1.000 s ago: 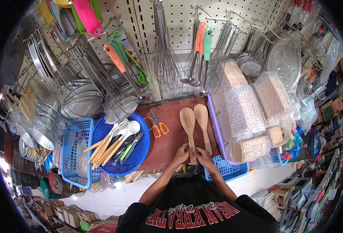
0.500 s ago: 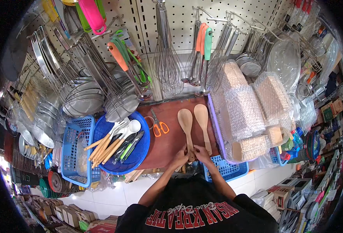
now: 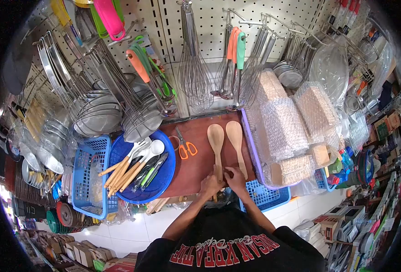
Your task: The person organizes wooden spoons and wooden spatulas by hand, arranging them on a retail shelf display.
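Two pale wooden spoons lie side by side on the brown board, bowls pointing away from me. My left hand [image 3: 210,185] is closed around the lower handle of the left wooden spoon [image 3: 216,138]. Just right of that handle is my right hand [image 3: 235,179], its fingers curled together close to the left hand; whatever is between them is too small to see. The right wooden spoon [image 3: 234,133] rests on the board, its handle end beside my right hand. Orange-handled scissors [image 3: 187,149] lie on the board to the left.
A blue round basket [image 3: 169,174] holds wooden-handled utensils and black ones. Blue rectangular baskets [image 3: 91,140] stand left and below right. Bubble-wrapped boxes [image 3: 284,129] fill a purple-edged tray on the right. Whisks [image 3: 196,77] and strainers [image 3: 98,120] hang from the pegboard [image 3: 164,41].
The left spoon's handle has shifted slightly left, with my left hand still on it. My right hand's fingers have come off the handle and curled just beside it.
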